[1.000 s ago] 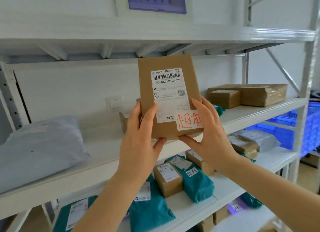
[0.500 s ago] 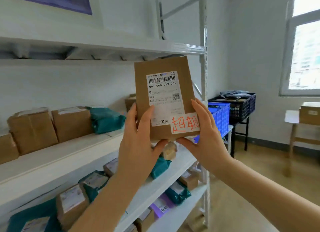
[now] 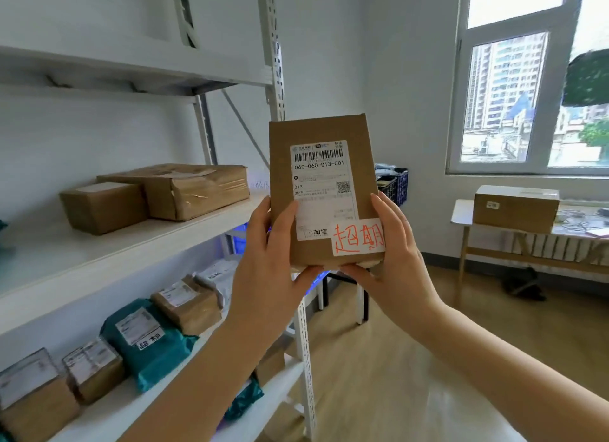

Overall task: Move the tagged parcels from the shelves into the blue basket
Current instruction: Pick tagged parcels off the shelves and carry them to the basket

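Shelves (image 3: 99,243), both hands' fingers (image 3: 283,217) gripping parcel (image 3: 316,128)

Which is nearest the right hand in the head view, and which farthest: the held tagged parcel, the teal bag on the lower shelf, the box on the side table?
1. Tagged parcel: gripped by the right hand.
2. Box on the side table: to its right.
3. Teal bag: lower left shelf.

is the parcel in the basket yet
No. Both hands, left and right, hold the brown parcel upright in the air.
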